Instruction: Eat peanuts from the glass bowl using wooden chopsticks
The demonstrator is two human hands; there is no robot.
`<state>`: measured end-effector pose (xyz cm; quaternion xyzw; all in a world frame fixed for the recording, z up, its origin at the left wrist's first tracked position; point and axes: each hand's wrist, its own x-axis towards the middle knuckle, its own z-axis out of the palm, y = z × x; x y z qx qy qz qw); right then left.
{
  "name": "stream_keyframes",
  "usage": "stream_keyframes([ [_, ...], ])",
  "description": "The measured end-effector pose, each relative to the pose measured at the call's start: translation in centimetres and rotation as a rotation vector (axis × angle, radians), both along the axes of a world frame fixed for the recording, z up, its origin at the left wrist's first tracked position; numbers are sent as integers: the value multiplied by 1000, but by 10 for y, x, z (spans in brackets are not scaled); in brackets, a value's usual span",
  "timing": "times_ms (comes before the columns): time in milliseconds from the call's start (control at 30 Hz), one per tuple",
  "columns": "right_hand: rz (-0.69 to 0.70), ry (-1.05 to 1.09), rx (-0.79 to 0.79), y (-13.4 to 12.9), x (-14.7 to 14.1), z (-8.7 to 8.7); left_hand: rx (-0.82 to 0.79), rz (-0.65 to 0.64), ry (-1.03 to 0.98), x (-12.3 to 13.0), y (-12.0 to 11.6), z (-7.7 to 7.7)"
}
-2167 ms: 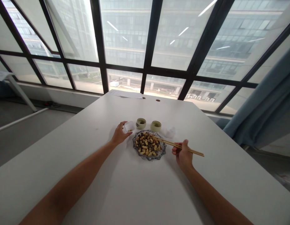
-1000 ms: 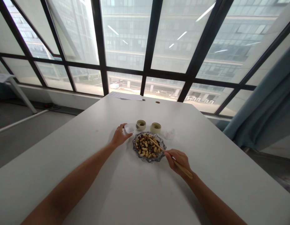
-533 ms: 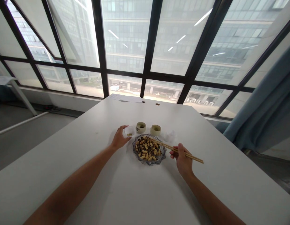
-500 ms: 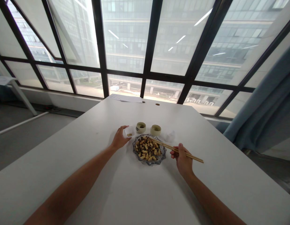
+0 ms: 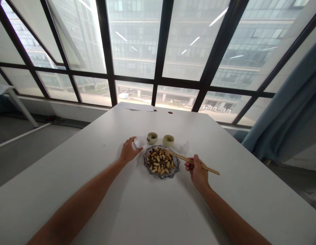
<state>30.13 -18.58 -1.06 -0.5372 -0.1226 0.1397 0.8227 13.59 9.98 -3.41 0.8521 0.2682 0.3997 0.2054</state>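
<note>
A pair of slim, straight, pale wooden chopsticks (image 5: 180, 157) lies almost side by side, slanting over the right rim of a round, clear glass plate with a scalloped, faceted edge (image 5: 176, 168). Heaped on this plate are tan, oblong, peanut-like pieces mixed with thin, dark brown seeds (image 5: 159, 162), covering most of its middle. A small, see-through, colourless plastic container (image 5: 139, 142) stands out only faintly against the white, smooth worktop (image 5: 145, 207). The right hand (image 5: 198, 171) has its fingers closed around the chopsticks beyond the plate's right edge; the thick ends stick out past the hand to the right, and the tips reach into the far part of the heap, too small to tell whether they pinch a piece. The left hand (image 5: 129, 150) holds the plastic container between thumb and fingers, which are curved moderately wide about its left side, just beside the plate's far left rim. Two squat, pale green ceramic cups (image 5: 168, 141) stand behind the plate, near crumpled, whitish, translucent plastic (image 5: 183, 147) on the right
</note>
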Motion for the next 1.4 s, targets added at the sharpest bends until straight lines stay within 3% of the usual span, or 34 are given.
stream_keyframes([
  [200, -21, -13, 14, 1, -1, 2, -105, 129, 60, -1, 2, 2],
  [433, -21, -26, 5, 1, 1, -2, -187, 99, 102, -1, 10, -2],
  [633, -24, -37, 6, 1, 3, -4, 50, 35, 33, 8, 8, 20],
  [867, -18, -26, 14, 2, 3, -5, 172, -131, 301, 54, 6, 52],
  [1133, -28, -57, 6, 1, 5, -7, 110, -217, 630, 104, 17, 61],
  [1400, -38, -87, -17, 2, 1, -4, 294, -348, 605, 100, 13, 67],
])
